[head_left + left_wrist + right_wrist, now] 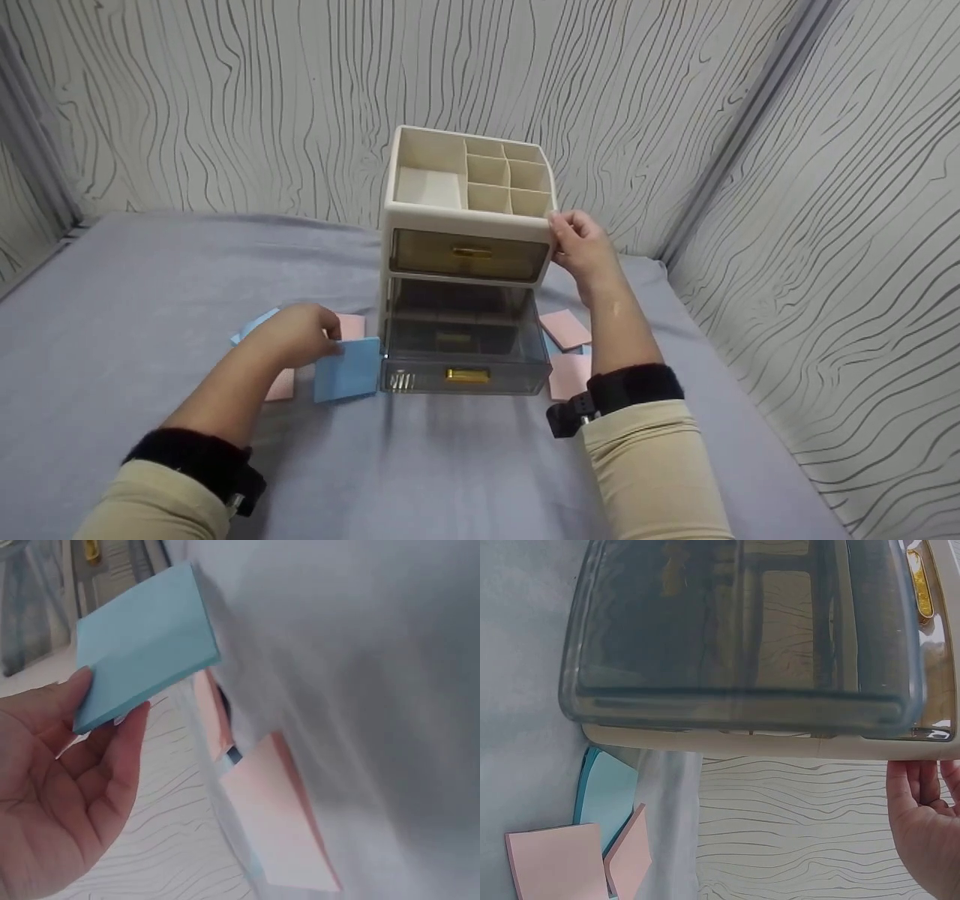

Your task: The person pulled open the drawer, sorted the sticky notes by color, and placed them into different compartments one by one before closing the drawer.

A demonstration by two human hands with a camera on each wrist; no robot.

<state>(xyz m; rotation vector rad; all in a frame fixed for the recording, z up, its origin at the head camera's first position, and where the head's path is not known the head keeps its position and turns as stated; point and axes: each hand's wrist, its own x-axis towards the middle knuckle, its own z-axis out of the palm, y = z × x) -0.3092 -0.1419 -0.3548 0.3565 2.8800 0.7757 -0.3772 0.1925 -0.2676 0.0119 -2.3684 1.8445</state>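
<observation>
My left hand [294, 336] pinches a blue sticky note pad [348, 372] by its edge, with the thumb on one face and fingers on the other. The pad hangs just left of a drawer organizer [463, 219], whose smoky clear drawer [501, 381] is pulled out towards me. That drawer has a gold handle [468, 374]. At the organizer's upper right corner, my right hand [586, 251] grips the side, fingers curled at the edge. A closed amber drawer [427, 253] sits higher up, below the open-topped compartments.
Pink pads [564, 328] and a blue pad [609, 791] lie right of the organizer. More pink pads [351, 325] and a blue one [255, 324] are on the left, partly behind my left hand. A grey cloth [187, 277] covers the table, with patterned walls [262, 105] behind.
</observation>
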